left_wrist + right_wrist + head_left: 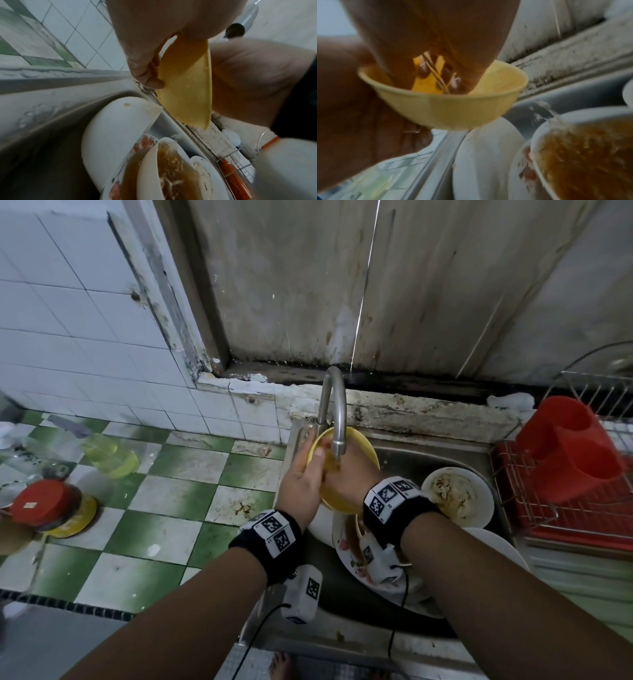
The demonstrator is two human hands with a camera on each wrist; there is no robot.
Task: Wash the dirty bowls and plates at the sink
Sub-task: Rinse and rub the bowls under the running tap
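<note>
Right, down at the near end of the sink (342, 642) there's a stack of dirty dishes: a flowered plate (346, 556) pooled with brown liquid and a white plate (496, 546) at its right edge. Just beyond them sits a white bowl (457, 496) smeared with food scraps.

Above that pile, both hands are on the yellow bowl (356, 440), tilted on its side right under the tap (334, 412). The left hand (301, 477) grips it by the rim, thumb hooked over the inside edge, fingers wrapped behind the outer wall. The right hand (349, 474) is inside the bowl with its fingers pressed flat against the inner surface, holding nothing. In the right wrist view water is running over those fingers (423, 70), and a stream spills off the bowl's lip into a white dish full of brown liquid.

On the green and white tiled counter (178, 529) to the left stands a red-lidded jar (44, 505), with a bottle of yellow liquid (109, 453) farther back. Off to the right, a wire dish rack (548, 508) carries a red plastic holder (572, 450).
</note>
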